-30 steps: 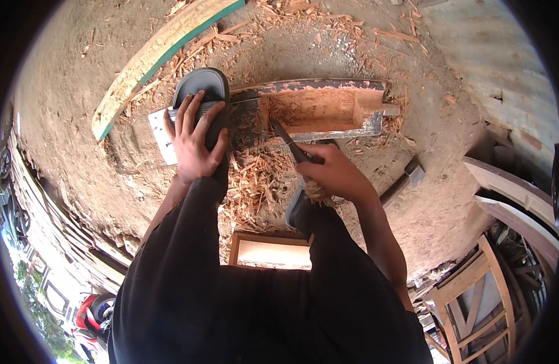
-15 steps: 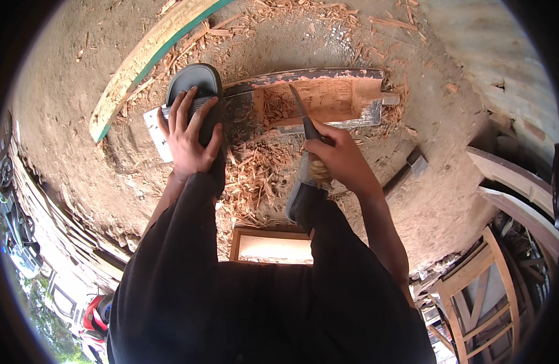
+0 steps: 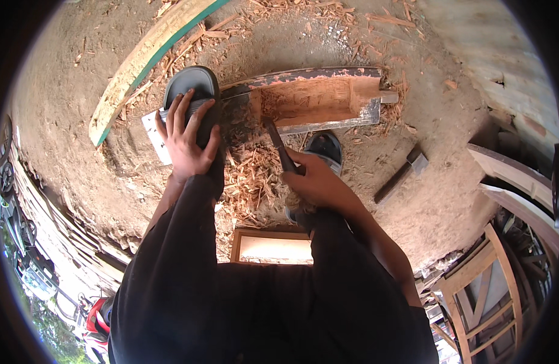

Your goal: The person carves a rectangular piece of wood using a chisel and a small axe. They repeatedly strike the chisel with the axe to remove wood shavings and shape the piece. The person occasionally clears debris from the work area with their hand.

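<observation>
A chisel (image 3: pixel 279 147) with a long dark blade is gripped in my right hand (image 3: pixel 313 181). Its tip reaches the near left corner of a hollow cut in a dark-painted wooden piece (image 3: pixel 319 100). Reddish bare wood shows inside that hollow. My left hand (image 3: pixel 190 142) lies with fingers spread on the strap of a black sandal (image 3: pixel 191 79) on my left foot. This foot stands over the left part of the wooden piece. My right foot's sandal (image 3: pixel 325 147) is beside its near edge. The chisel's handle end is mostly hidden behind my hand.
Wood chips (image 3: pixel 252 185) lie heaped between my feet. A curved, green-edged timber (image 3: pixel 140 57) is at the far left. A dark-handled tool with a metal head (image 3: pixel 401 175) rests on the dirt at right. Curved boards (image 3: pixel 510 170) and a wooden frame (image 3: pixel 485 291) stand farther right.
My right hand has moved left and nearer with the chisel. The tip has gone from the hollow's middle to its near left corner, uncovering my right sandal. My left hand stays put.
</observation>
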The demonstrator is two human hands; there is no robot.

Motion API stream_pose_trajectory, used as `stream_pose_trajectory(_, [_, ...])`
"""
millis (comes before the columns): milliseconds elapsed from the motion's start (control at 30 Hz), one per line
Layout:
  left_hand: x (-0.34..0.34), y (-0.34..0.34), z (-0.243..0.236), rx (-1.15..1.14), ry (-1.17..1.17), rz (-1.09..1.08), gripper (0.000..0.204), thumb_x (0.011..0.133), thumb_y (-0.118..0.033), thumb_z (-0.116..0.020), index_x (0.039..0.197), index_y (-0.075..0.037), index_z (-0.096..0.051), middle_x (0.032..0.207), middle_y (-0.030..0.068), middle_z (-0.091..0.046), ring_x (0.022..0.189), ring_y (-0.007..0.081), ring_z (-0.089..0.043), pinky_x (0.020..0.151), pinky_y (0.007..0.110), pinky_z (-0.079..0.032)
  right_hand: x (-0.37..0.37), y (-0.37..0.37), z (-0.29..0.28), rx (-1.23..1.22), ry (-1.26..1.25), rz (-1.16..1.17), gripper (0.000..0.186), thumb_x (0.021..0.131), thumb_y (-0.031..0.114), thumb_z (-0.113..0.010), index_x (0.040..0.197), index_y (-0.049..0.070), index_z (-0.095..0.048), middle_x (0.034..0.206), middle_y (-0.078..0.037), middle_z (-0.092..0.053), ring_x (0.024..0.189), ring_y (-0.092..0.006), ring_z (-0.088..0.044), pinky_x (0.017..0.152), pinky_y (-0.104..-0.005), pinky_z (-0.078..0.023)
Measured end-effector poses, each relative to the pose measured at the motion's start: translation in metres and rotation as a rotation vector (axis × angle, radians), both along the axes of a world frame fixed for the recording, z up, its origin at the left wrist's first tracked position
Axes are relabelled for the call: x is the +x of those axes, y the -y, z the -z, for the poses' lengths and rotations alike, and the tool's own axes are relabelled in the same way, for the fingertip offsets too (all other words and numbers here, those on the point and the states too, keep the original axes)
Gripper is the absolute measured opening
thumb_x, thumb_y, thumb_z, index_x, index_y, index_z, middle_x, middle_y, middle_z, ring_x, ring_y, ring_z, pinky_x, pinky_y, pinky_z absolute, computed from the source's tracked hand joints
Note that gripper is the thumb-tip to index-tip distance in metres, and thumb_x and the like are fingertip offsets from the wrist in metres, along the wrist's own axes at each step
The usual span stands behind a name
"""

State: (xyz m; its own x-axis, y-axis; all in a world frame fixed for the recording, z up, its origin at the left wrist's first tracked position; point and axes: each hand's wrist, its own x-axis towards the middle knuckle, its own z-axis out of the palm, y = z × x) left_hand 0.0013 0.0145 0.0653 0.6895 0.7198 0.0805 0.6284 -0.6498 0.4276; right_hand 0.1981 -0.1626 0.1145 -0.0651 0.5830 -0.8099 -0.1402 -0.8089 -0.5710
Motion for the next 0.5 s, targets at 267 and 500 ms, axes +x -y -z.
stream_pose_trajectory(267, [0.001, 0.001, -0.001, 0.011, -0.033, -0.004, 0.046, 0.075, -0.026, -0.066, 0.120, -0.023, -0.064, 0.140, 0.0073, -0.047, 0.133, 0.0292, -0.039, 0.113, 0.055, -0.010, 0.009, -0.014, 0.010, 0.008, 0.354, 0.055, 0.037, 0.080, 0.020, -0.060, 0.111, -0.001, -0.057, 0.069, -0.011, -0.060, 0.067, -0.0176, -0.061, 0.064, -0.0352, -0.048])
stream_pose_trajectory(500, [0.001, -0.001, -0.001, 0.009, -0.019, -0.007, 0.047, 0.074, -0.026, -0.066, 0.121, -0.023, -0.063, 0.140, 0.0075, -0.048, 0.133, 0.0292, -0.038, 0.112, 0.055, -0.010, 0.029, -0.001, 0.011, 0.072, -0.072, 0.106, 0.050, 0.085, 0.017, -0.059, 0.132, 0.004, -0.052, 0.067, 0.001, -0.052, 0.060, -0.0077, -0.048, 0.055, -0.0268, -0.041])
